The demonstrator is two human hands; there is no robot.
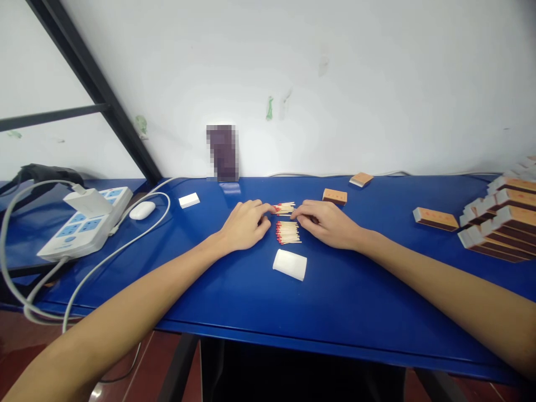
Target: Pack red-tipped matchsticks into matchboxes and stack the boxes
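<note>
Several red-tipped matches lie on the blue table in two groups, an upper group (285, 209) and a larger lower group (288, 232). My left hand (248, 224) rests at the left of them, its index fingertip touching the red heads of the upper group and its thumb apart below. At the right ends of the upper matches is my right hand (324, 222), fingers curled, index fingertip against the sticks; whether it pinches one is too small to tell. A white, flat matchbox tray or paper piece (290, 264) lies just below the lower group.
Stacked matchboxes (511, 218) stand at the far right, with a single matchbox (435, 218) beside them. Another matchbox (335, 196) lies behind my right hand. At left are a power strip (90, 223), cables and a white earphone case (142, 210). A pixelated dark object (224, 153) leans on the wall.
</note>
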